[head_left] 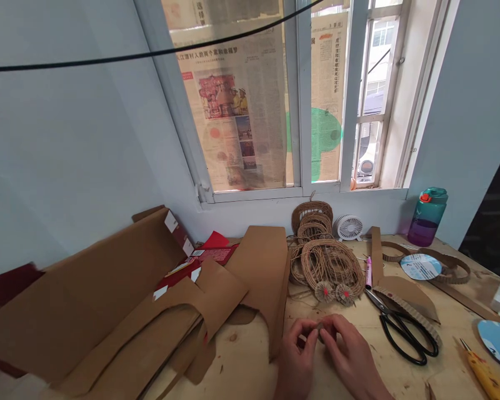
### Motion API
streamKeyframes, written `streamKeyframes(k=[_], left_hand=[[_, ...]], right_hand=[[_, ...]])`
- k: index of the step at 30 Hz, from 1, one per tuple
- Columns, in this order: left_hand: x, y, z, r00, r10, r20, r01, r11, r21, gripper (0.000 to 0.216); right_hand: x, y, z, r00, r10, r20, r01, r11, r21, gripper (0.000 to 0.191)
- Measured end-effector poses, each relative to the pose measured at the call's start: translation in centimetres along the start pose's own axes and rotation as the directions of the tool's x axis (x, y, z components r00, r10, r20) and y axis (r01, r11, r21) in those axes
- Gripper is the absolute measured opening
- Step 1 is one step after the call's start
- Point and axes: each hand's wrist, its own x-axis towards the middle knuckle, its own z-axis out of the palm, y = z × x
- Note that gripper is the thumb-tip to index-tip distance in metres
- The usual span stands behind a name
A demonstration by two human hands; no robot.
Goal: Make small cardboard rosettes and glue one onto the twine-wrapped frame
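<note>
My left hand and my right hand meet low in the middle of the wooden table. Both pinch one small brown cardboard piece between their fingertips. Just beyond the hands lie two small rolled cardboard discs with red centres. These rest against a pile of coiled corrugated cardboard strips.
Large cut cardboard sheets cover the table's left half. Black scissors and a pink marker lie to the right of my hands. A yellow-handled knife, a small white fan and a teal bottle are also there.
</note>
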Motion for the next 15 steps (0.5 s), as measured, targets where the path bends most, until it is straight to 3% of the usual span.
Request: streamKeyframes(k=[6, 15], left_hand=[[-0.2, 1.3, -0.3, 1.0, -0.001, 0.024, 0.001, 1.0, -0.002, 0.018], [-0.4, 0.7, -0.1, 0.998, 0.047, 0.036, -0.048, 0.998, 0.033, 0.021]], right_hand=[[0.0, 0.3, 0.3, 1.0, -0.009, -0.012, 0.009, 1.0, 0.001, 0.019], [-0.1, 0.3, 0.6, 1.0, -0.02, -0.024, 0.02, 1.0, 0.0, 0.016]])
